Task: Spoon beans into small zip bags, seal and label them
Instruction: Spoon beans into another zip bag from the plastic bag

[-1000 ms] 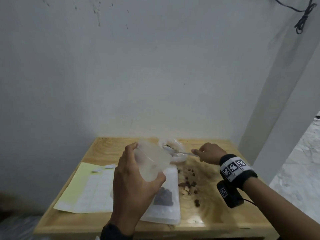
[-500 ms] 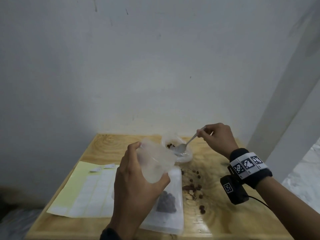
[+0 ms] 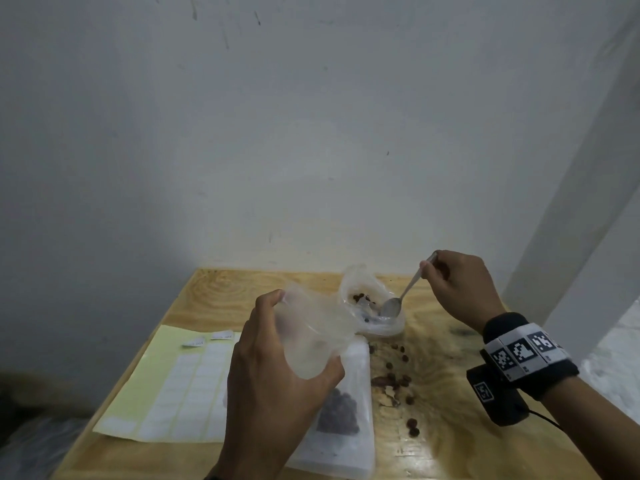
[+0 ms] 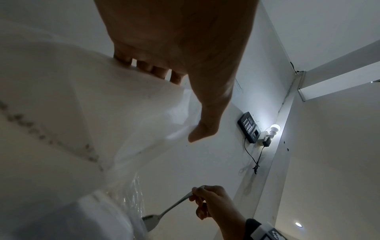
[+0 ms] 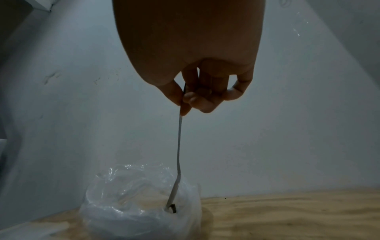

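My left hand [image 3: 277, 372] grips a small clear zip bag [image 3: 313, 336], held up above the table with its mouth facing right; it looks empty. My right hand [image 3: 457, 285] pinches the handle of a metal spoon [image 3: 401, 296], whose bowl dips into a crumpled clear plastic bag [image 3: 370, 303] holding a few brown beans [image 3: 360, 297]. In the right wrist view the spoon [image 5: 179, 146] hangs down into that plastic bag [image 5: 139, 203]. In the left wrist view the thumb and fingers of my left hand [image 4: 180, 100] curl round the zip bag [image 4: 123, 104].
A filled zip bag of beans [image 3: 337, 412] lies flat under my left hand. Loose beans [image 3: 398, 379] are scattered on the wooden table [image 3: 225, 289] to its right. A yellow-backed label sheet [image 3: 166, 382] lies at the left, with two peeled labels [image 3: 207, 338] near its top.
My right hand rose and tipped the spoon from lying level to steep, its bowl now down in the bean bag. My left hand kept holding the zip bag in place.
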A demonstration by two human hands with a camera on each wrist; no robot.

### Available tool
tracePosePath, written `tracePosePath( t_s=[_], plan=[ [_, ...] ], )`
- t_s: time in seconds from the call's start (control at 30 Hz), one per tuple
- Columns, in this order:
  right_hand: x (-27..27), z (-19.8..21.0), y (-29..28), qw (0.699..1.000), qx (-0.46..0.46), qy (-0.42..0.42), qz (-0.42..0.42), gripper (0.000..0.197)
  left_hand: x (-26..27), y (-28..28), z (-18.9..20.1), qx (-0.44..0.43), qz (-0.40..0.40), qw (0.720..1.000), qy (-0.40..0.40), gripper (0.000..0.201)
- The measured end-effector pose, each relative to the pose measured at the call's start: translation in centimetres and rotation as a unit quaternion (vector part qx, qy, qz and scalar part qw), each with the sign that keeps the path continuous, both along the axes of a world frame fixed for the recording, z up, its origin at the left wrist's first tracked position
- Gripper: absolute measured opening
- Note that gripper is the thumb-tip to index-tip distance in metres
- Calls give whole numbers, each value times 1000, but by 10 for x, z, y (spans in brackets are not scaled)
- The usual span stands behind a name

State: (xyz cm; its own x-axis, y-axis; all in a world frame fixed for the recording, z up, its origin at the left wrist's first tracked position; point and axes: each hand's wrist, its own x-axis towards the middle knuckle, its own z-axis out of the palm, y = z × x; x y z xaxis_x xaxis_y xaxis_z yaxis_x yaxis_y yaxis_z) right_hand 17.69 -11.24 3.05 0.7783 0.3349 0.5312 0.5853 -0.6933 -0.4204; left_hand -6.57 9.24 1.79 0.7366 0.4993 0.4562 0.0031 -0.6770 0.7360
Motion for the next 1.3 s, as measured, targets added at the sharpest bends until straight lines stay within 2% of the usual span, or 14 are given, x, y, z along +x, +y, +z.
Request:
tracePosePath(
  t_s=[0.17,0.4,0.5,0.6,0.7,0.8,0.87,0.93,1.03,1.17,1.3],
  plan=[
    [-3,-4,1,987,38,-135,74,21,4,-2,1,-6,-4,1000,1,89],
    [-12,-18,12,947,-129,-267,126,20,9,-2,0,-10,-1,1000,0,91],
    [-13,-31,14,933,-185,-275,138,21,8,-1,0,-8,-5,1000,0,91],
    [-6,-35,14,971,-112,-189,91,27,7,0,0,-14,-9,1000,1,91],
    [5,-33,13,1000,4,-20,19,24,6,1,1,-17,-10,1000,-4,92],
    [12,-28,13,982,74,171,-24,27,3,3,1,-15,-9,1000,-6,92],
    [16,-24,12,953,121,276,-38,29,1,5,2,-17,-11,1000,-10,92],
    [19,-22,11,922,165,348,-44,31,-1,6,3,-16,-8,1000,-13,92],
    [21,-18,11,902,212,373,-54,32,-5,8,4,-21,-7,1000,-13,91],
    [13,-10,9,919,223,323,-29,34,-9,11,4,-22,-2,1000,-12,93],
    [7,-5,9,914,214,343,-13,34,-11,11,4,-16,-3,1000,-6,93]
  ],
)
